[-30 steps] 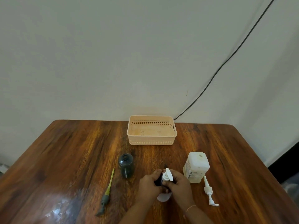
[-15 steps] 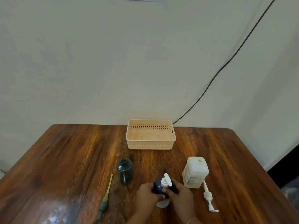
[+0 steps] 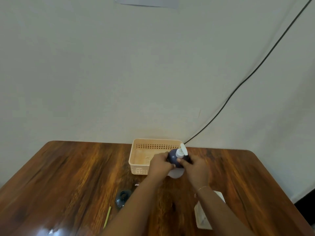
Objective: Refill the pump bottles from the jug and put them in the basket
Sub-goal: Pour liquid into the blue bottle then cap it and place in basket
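Pump bottle (image 3: 173, 158) now raised over basket (image 3: 136, 166) — left hand (image 3: 160, 163), right hand (image 3: 194, 168) clamping it.

No legible text, brand, number or sign is showing anywhere. The white jug (image 3: 204, 217), partly hidden behind the person's right forearm, is carrying what looks like a label on its side, but it is too blurred to read.
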